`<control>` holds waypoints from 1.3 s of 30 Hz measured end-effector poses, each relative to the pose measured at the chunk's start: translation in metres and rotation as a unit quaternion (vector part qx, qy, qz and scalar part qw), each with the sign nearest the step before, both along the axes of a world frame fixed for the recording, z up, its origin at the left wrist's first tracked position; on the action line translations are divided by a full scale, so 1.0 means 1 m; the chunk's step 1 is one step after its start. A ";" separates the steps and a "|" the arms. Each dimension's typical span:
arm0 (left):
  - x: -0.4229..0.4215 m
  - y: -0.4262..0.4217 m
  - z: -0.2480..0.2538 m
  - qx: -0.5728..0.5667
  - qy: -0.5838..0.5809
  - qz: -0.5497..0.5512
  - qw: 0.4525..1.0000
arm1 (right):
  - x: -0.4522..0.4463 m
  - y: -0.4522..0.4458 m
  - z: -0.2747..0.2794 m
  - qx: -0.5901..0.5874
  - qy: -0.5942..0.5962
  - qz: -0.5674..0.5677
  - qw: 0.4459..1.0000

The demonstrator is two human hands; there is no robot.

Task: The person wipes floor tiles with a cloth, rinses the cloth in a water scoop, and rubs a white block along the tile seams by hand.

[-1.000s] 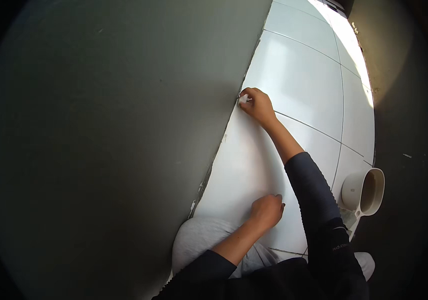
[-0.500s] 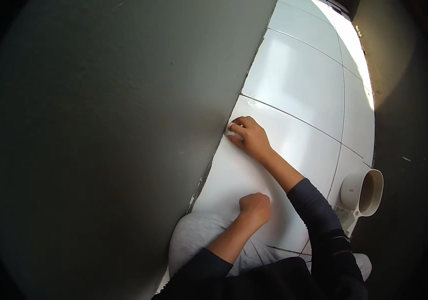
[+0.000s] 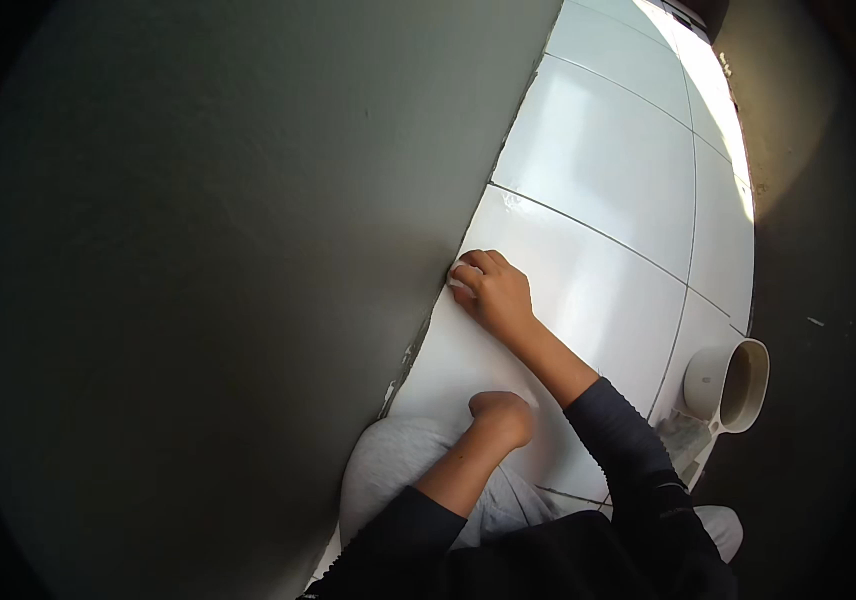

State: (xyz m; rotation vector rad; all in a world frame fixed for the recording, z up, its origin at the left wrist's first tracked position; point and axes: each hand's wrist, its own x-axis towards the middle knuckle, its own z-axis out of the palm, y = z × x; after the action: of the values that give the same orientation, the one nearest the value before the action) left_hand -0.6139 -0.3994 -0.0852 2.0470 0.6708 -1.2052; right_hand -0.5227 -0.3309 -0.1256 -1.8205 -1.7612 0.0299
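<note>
My right hand [image 3: 493, 287] is closed, fingers bent, around a small white piece [image 3: 465, 273]. Most of that piece is hidden by the fingers, and I cannot make out its kind. It is held at the seam where the white tiled floor [image 3: 588, 230] meets the grey wall [image 3: 248, 250]. Nearer to me, my left hand [image 3: 503, 417] is curled into a fist low over the same tile, by my knee. Its fingers are turned away from view, so anything inside them is hidden.
A white cup-like container [image 3: 706, 382] with a handle stands at the right, greyish inside. Beside it lies a clear plastic packet [image 3: 683, 438]. Rough, chipped filler runs along the wall seam. Bright sunlight [image 3: 723, 110] falls on the far tiles.
My right hand has slid a little way along the seam toward me, still gripping the white piece. My left fist has shifted slightly left and turned downward.
</note>
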 end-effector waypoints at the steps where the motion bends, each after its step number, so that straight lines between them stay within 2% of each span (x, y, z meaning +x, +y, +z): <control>1: 0.001 -0.001 -0.001 0.007 -0.005 -0.008 1.000 | -0.009 -0.007 0.000 0.000 -0.023 0.027 0.999; 3: 0.004 -0.003 -0.002 0.012 -0.009 -0.016 1.000 | -0.008 -0.009 0.000 0.010 -0.028 0.043 0.999; 6: 0.003 -0.004 -0.001 0.006 0.018 -0.024 1.000 | 0.008 0.009 0.005 -0.040 -0.037 -0.036 0.998; 9: 0.002 -0.002 0.002 -0.006 0.003 -0.016 1.000 | 0.001 0.008 0.002 -0.032 -0.057 -0.045 0.997; 12: 0.006 -0.003 0.003 0.006 -0.005 -0.038 0.999 | -0.013 -0.009 0.003 -0.042 -0.058 0.031 0.997; 17: 0.005 -0.001 0.006 -0.021 0.018 -0.034 0.999 | 0.005 0.007 0.004 -0.056 -0.006 -0.012 0.998; 19: 0.005 -0.004 0.005 -0.006 0.014 -0.033 0.999 | -0.006 0.004 0.002 -0.013 0.003 -0.007 1.000; 23: 0.011 -0.006 -0.002 -0.009 0.028 -0.057 0.998 | -0.016 -0.011 -0.003 -0.001 0.031 0.072 0.997; 26: 0.009 -0.004 0.004 -0.020 0.047 -0.044 0.998 | -0.003 0.003 0.000 0.018 0.028 0.009 0.999; 29: 0.008 -0.007 0.005 0.003 0.023 -0.049 0.999 | -0.025 -0.009 0.001 -0.014 0.018 0.018 1.000; 31: 0.010 -0.006 0.005 0.024 0.007 -0.049 0.999 | -0.029 -0.018 -0.002 0.006 0.002 0.072 0.997; 33: 0.011 -0.007 0.002 0.011 0.048 -0.061 0.997 | -0.015 -0.010 -0.003 0.027 0.010 0.073 0.997; 37: 0.011 -0.002 0.008 -0.029 0.065 -0.051 0.996 | -0.006 0.003 -0.002 -0.003 0.010 -0.011 1.000; 39: 0.009 -0.005 0.007 0.018 0.036 -0.025 0.999 | -0.022 -0.011 -0.002 0.030 0.026 0.061 0.997</control>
State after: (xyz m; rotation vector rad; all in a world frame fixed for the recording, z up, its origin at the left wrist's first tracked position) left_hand -0.6044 -0.4048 -0.0777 2.0706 0.6836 -1.3091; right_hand -0.5451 -0.3419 -0.1279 -1.6538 -1.8142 0.0716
